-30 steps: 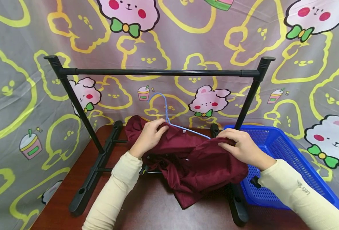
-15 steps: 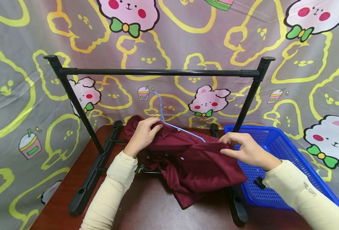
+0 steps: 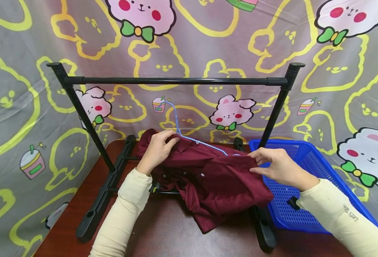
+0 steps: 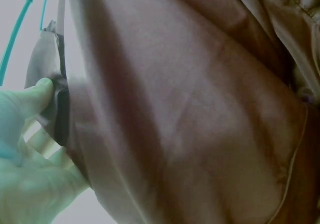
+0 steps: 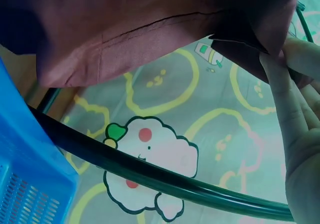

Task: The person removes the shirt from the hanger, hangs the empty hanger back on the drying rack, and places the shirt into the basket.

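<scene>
A crumpled maroon shirt (image 3: 221,185) with small white buttons hangs bunched between both hands, its lower corner near the table. A thin blue clothes hanger (image 3: 177,123) stands partly inside it, hook up and tilted left; one arm slopes right and disappears behind the cloth. My left hand (image 3: 157,148) pinches the shirt close beside the hook's base. In the left wrist view, the left thumb (image 4: 42,91) presses on a fold of the shirt (image 4: 175,134). At the right, my right hand (image 3: 277,162) pinches the shirt's upper edge between thumb and fingers, as the right wrist view also shows.
A black garment rack (image 3: 176,81) straddles the brown table (image 3: 163,228), its crossbar above and beyond the shirt. The rack's feet lie left and right. A blue plastic basket (image 3: 307,146) stands at the right, partly under the right forearm. Behind hangs a cartoon-print curtain (image 3: 195,43).
The hanger's hook has shifted left and tilted more. My left hand has moved slightly left with it, while my right hand has moved a little right along the shirt's edge.
</scene>
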Action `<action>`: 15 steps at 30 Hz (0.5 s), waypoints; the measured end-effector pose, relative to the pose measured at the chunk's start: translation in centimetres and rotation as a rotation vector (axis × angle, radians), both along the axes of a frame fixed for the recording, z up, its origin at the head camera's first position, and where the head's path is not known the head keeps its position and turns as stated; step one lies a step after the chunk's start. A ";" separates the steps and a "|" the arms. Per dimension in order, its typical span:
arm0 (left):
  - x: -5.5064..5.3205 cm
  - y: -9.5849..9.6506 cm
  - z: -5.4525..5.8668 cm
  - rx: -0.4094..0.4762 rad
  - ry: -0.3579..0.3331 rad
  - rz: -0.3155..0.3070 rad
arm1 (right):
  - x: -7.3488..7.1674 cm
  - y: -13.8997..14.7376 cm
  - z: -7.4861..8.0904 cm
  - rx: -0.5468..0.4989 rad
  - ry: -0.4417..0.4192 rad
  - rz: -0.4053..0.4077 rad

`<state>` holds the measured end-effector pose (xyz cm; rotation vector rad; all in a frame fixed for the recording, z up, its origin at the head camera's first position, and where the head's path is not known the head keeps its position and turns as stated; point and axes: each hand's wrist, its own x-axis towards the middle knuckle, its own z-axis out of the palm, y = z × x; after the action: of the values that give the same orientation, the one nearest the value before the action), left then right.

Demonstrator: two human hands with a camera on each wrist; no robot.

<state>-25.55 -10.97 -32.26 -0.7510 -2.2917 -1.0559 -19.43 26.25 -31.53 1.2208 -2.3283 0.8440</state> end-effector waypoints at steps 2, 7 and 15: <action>0.0 -0.1 0.0 0.007 -0.009 0.001 | -0.1 0.0 -0.1 -0.007 0.033 -0.021; 0.0 -0.1 -0.1 0.013 -0.003 -0.003 | -0.3 -0.2 -0.2 -0.040 0.119 -0.014; -0.1 -0.3 0.2 0.005 0.013 0.017 | -0.7 -0.4 -0.1 0.003 0.216 0.058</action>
<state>-25.67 -11.26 -32.08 -0.7328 -2.2795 -1.0457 -20.15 25.83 -31.63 1.3168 -2.1323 0.6899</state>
